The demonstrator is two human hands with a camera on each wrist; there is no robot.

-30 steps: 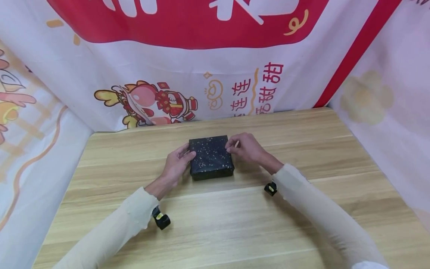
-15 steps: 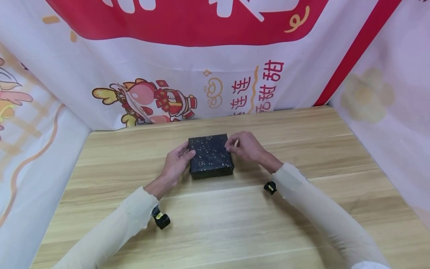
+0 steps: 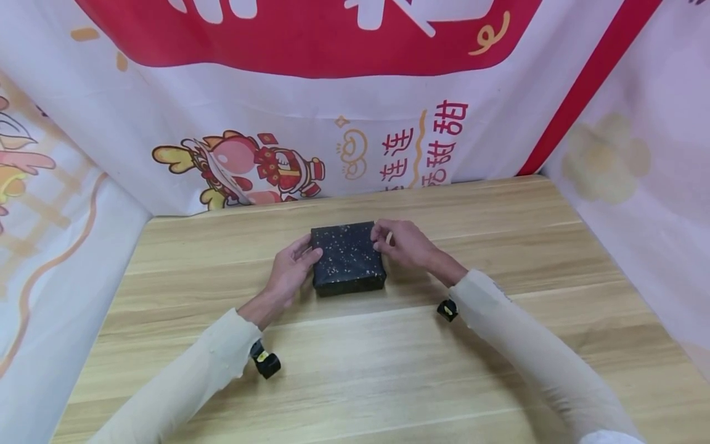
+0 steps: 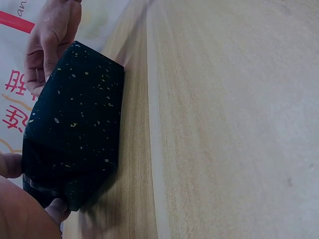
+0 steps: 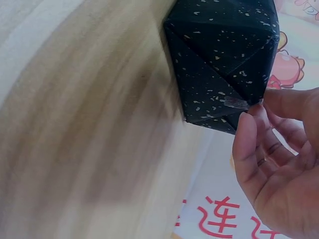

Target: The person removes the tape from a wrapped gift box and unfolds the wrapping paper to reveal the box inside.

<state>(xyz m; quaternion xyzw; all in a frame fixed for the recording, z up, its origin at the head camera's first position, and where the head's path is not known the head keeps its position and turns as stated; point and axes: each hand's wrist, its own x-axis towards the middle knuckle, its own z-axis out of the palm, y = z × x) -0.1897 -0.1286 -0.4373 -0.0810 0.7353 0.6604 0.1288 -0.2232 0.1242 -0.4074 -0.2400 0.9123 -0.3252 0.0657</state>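
A small box wrapped in black, gold-flecked paper point(image 3: 349, 256) lies flat on the wooden table. At its left side, my left hand point(image 3: 288, 274) holds it, thumb on the top edge and fingers along the side. My right hand point(image 3: 409, 245) is at the far right corner with thumb and fingers bent together. In the right wrist view, the box's end point(image 5: 209, 94) shows folded triangular flaps and a strip of clear tape point(image 5: 235, 103). The fingertips of the right hand point(image 5: 284, 154) pinch at the tape's edge; exactly how much they hold is hidden.
The wooden table point(image 3: 366, 364) extends around the box on every side. White printed cloth point(image 3: 299, 105) hangs behind it and along both sides. A small black wrist camera point(image 3: 268, 364) hangs under the left cuff, another wrist camera point(image 3: 447, 310) under the right.
The box and left hand stay in place. The right fingers shift very slightly at the box's corner; the head view tilts a little.
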